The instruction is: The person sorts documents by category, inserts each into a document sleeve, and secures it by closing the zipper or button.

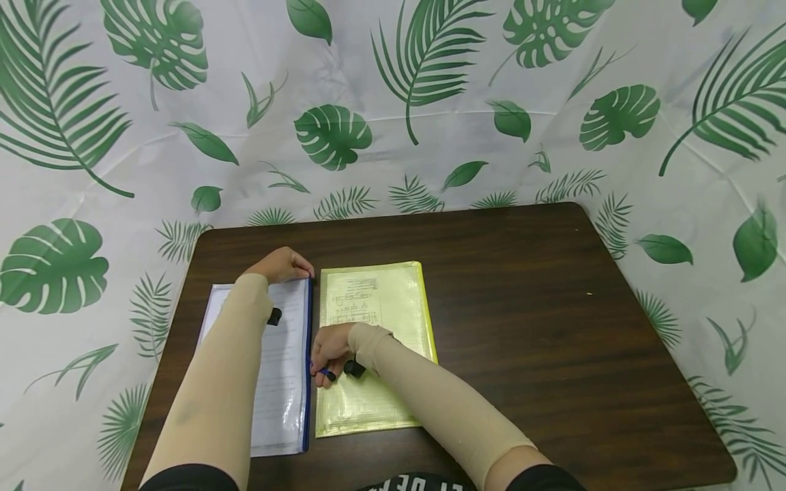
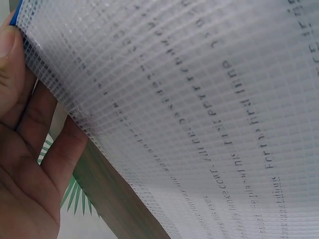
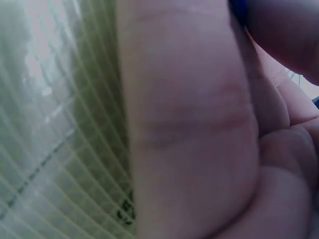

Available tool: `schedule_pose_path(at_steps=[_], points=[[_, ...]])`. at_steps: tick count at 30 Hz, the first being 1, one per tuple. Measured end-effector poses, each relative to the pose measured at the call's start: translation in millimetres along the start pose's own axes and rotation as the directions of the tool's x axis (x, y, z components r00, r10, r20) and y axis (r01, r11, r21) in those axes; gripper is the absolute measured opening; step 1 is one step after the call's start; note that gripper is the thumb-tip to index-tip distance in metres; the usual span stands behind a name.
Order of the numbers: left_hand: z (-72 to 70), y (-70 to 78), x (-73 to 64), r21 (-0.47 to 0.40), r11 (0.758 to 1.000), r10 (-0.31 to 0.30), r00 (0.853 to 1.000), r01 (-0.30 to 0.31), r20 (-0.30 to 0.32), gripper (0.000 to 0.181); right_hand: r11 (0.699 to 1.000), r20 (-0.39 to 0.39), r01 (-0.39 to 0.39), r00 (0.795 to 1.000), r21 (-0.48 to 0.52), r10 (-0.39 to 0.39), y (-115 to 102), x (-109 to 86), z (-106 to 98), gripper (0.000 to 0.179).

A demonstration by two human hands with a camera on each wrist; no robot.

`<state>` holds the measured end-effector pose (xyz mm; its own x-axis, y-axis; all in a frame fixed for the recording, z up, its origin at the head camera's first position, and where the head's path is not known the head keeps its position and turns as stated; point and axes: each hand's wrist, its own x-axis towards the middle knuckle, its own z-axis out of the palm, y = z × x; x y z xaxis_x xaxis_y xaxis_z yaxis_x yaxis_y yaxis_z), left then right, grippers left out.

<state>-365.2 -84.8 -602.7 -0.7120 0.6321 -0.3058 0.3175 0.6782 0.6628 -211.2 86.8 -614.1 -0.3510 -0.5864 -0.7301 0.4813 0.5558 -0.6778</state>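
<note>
A clear mesh zip pouch (image 1: 279,382) with a dark blue zip edge lies on the left of the table, a printed sheet inside it. At its top right corner my left hand (image 1: 282,264) pinches the edge between thumb and fingers. In the left wrist view the thumb (image 2: 7,64) presses on the mesh near a bit of blue. My right hand (image 1: 331,348) pinches a small blue zip pull (image 1: 325,372) with a black end, beside the blue edge. Under that hand is a yellow mesh pouch (image 1: 402,300) holding a sheet with printed drawings.
Both pouches lie side by side on a dark wooden table (image 1: 522,327), a narrow strip of wood between them. Behind the table hangs a white cloth (image 1: 442,164) with green leaves. A small black camera (image 1: 354,369) sits at the right wrist, over the yellow pouch.
</note>
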Motion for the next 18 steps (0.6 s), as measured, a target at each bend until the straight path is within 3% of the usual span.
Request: schedule_pose_path(at_steps=[11,18], points=[[0.1,1.1,-0.6,-0.013,1.0,-0.015,1.0,0.015,-0.002,0.014,1.0,-0.01,0.008,1.0,0.016,-0.008,2.1,-1.9,0.6,0.016],[2.4,-3.4,3.1,0.008,1.0,0.018,1.0,-0.018,0.006,0.013,0.999,0.028,0.003,1.0,-0.036,-0.002,4.1,-2.9,4.5,0.016]])
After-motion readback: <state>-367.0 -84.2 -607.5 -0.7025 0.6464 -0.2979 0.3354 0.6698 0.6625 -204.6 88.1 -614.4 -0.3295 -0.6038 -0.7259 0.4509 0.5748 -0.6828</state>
